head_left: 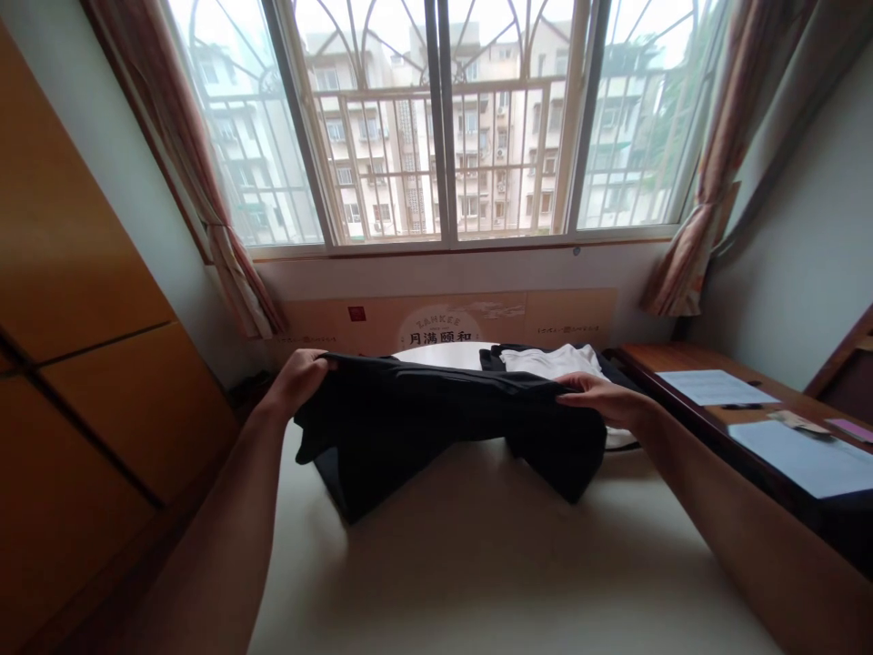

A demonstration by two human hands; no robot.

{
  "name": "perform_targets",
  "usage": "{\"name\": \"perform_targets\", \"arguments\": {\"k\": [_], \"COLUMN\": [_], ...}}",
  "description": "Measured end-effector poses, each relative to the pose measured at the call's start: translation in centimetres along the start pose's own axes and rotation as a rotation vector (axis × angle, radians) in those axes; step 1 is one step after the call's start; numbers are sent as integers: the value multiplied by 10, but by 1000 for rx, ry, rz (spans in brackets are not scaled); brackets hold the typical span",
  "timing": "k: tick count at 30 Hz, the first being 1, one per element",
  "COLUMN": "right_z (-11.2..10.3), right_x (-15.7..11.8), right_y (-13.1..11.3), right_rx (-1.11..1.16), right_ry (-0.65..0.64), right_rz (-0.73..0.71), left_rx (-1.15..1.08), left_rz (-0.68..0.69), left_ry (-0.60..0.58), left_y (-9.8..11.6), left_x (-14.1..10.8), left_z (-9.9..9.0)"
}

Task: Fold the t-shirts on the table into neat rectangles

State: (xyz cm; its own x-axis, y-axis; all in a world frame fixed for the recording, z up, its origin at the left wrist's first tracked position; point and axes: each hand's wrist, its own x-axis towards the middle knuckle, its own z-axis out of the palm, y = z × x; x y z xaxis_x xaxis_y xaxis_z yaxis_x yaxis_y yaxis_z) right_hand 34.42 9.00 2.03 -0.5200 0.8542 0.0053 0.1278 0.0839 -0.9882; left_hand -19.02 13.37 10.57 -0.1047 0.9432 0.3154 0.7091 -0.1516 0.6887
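A black garment [436, 409] hangs stretched between my two hands over a white table [505, 573], its lower folds drooping toward the surface. My left hand [304, 377] is closed on its upper left corner. At the upper right edge, my right hand [597, 396] pinches the cloth between thumb and fingers. Behind my right hand lie a white cloth [552, 361] and some dark cloth [492, 357], partly hidden by the garment and the hand.
To the right stands a wooden desk [665, 359] with papers [716, 387] and a pen on it. An orange-brown cabinet [82, 273] is at the left. Beyond the table are a long printed box [314, 318], a barred window and tied curtains [702, 236].
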Motion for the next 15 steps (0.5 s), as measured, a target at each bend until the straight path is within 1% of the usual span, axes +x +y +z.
{"name": "perform_targets", "arguments": {"k": [2, 4, 7, 10, 11, 12, 13, 15], "right_z": [-6, -14, -25, -36, -40, -44, -48, -55], "right_x": [-5, -8, -9, -13, -15, -16, -16, -12], "right_y": [-3, -3, 0, 8, 11, 15, 18, 21], "right_rx": [7, -55, -157, -202, -202, -194, -181, -184], "right_ry": [-23, -7, 3, -56, -56, -30, 25, 188], "right_rz": [16, 11, 36, 141, 170, 185, 179, 118], "left_rx": [51, 135, 233, 282, 292, 302, 316, 368], "left_rz": [3, 7, -15, -39, -35, -28, -20, -10], "left_ry": [2, 16, 4, -44, -48, -47, -41, -18], "left_y": [3, -3, -24, -46, -52, -56, -58, -61], "left_x": [-2, -2, 1, 4, 3, 2, 1, 1], "left_z": [-6, -4, 8, 18, 20, 21, 21, 20]}}
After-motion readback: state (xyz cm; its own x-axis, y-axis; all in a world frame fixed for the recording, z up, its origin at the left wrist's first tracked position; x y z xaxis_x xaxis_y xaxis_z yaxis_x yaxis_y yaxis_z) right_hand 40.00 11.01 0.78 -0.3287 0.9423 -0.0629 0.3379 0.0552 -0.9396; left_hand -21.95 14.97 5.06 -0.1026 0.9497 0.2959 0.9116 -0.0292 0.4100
